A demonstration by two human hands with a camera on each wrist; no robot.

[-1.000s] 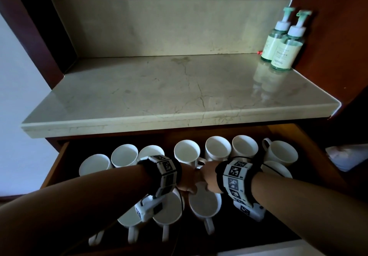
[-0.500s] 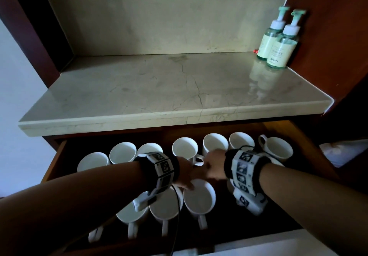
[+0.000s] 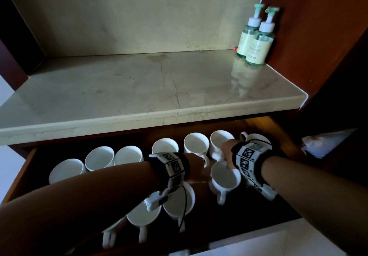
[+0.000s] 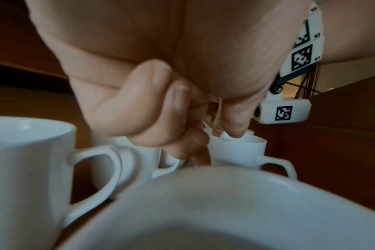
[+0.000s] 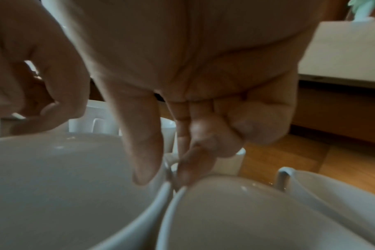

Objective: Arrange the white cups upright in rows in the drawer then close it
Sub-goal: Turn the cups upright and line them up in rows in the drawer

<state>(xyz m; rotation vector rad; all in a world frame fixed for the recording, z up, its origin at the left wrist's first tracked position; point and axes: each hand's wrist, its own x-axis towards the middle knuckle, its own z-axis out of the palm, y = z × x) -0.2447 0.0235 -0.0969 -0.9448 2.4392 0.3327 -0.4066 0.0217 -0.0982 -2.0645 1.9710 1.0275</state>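
Head view: high, looks forward and down over both forearms at the marble surface (image 3: 139, 88) and the open drawer (image 3: 25, 168) under it; wide angle, whole drawer width in frame, two pump bottles (image 3: 254, 42) at back right.

Left wrist view: very close, low among the cups (image 4: 28, 162), looks along the left hand (image 4: 161, 88) toward the drawer's wooden wall; nearest cup rim fills the bottom.

Right wrist view: also very close, just above two cup rims (image 5: 165, 191), looks along the right hand (image 5: 203, 101) toward the surface edge at upper right.

Shared: all three see the cups right of the drawer's middle; each wrist view catches part of the other hand.
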